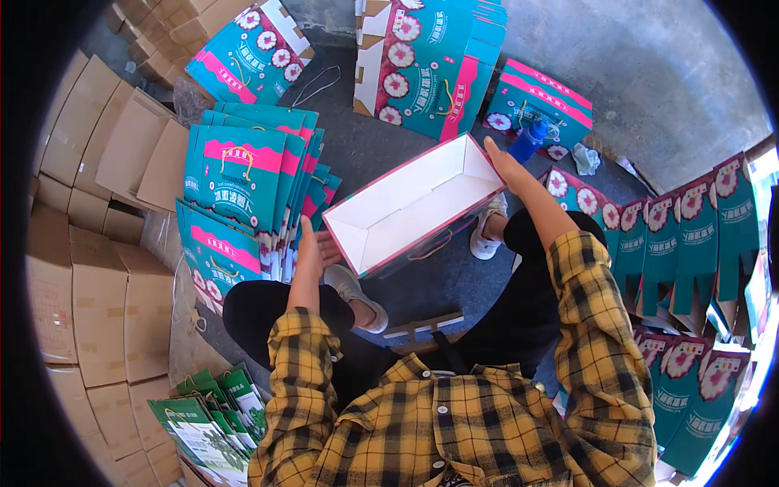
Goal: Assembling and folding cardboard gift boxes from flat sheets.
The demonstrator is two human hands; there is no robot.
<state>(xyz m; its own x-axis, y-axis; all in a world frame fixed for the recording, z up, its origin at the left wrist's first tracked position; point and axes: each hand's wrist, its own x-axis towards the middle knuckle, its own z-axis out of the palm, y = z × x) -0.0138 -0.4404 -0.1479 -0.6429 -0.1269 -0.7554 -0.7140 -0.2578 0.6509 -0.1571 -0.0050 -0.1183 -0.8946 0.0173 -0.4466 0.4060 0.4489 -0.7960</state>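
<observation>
Between my two hands an open gift box (pixel 418 203) hangs tilted over my lap, its white inside facing up and a thin pink rim around it. My left hand (pixel 315 253) lies against its near left end, thumb up and fingers reaching along the outside. At the opposite end my right hand (pixel 507 166) presses flat, with part of the fingers hidden behind the wall. A short cord handle (pixel 432 246) shows on the box's near side.
Flattened teal and pink boxes (pixel 243 174) lean in a stack at left; more (pixel 434 65) stand ahead. A blue bottle (pixel 529 140) is beyond my right hand. Brown cartons (pixel 101 300) line the left side, green bags (pixel 215 414) lie lower left, teal boxes (pixel 686 235) fill the right.
</observation>
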